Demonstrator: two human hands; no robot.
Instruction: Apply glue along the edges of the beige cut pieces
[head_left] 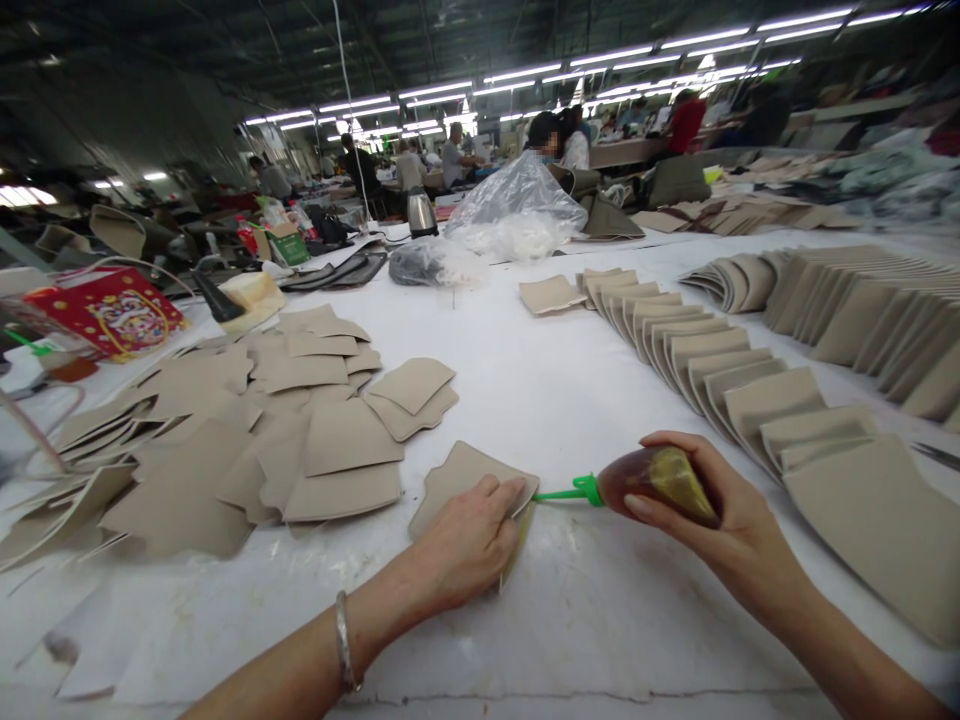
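Note:
My left hand [469, 540] presses down on a beige cut leather piece [457, 478] on the white table [570, 400], its fingers curled over the piece's right edge. My right hand [720, 520] is wrapped round a brownish glue bottle [660, 480] with a green nozzle [566, 493]. The nozzle tip points left and touches the edge of the piece under my left fingers. A silver bracelet [343, 640] circles my left wrist.
A loose heap of beige pieces [255, 440] lies to the left. Overlapped rows of the same pieces [720, 370] run along the right. A red box [112, 310], plastic bags [517, 205], a kettle [421, 212] and other people stand farther back.

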